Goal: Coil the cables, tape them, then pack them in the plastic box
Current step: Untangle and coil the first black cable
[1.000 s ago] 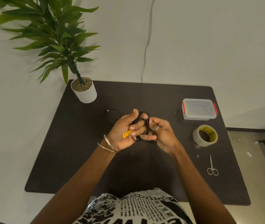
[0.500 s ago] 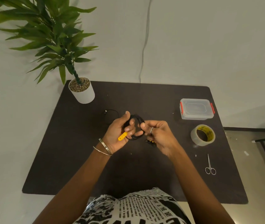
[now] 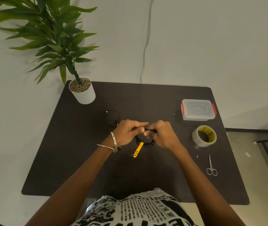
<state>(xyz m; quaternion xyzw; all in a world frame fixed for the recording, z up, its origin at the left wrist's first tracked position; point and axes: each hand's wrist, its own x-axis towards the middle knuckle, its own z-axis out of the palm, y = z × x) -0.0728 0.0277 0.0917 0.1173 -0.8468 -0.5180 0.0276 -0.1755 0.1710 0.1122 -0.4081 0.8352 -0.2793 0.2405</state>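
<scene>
My left hand point(image 3: 128, 132) and my right hand point(image 3: 162, 134) meet over the middle of the black table point(image 3: 74, 160). Both pinch the top of a coiled black cable point(image 3: 148, 143), whose loops hang below my fingers. A yellow strap point(image 3: 138, 150) dangles from the coil's lower left. A second black cable point(image 3: 113, 117) lies loosely looped on the table just behind my left hand. The clear plastic box point(image 3: 197, 110) with red clips stands closed at the back right. In front of the box lies a roll of clear tape point(image 3: 204, 136).
Small scissors point(image 3: 211, 166) lie near the table's right edge, in front of the tape. A potted plant in a white pot point(image 3: 82, 92) stands at the back left corner. A grey wire point(image 3: 145, 46) runs down the wall behind the table.
Both hands have turned palm-down and closed together on the top of the coil. The coil now hangs below the fingers and the yellow strap has swung down.
</scene>
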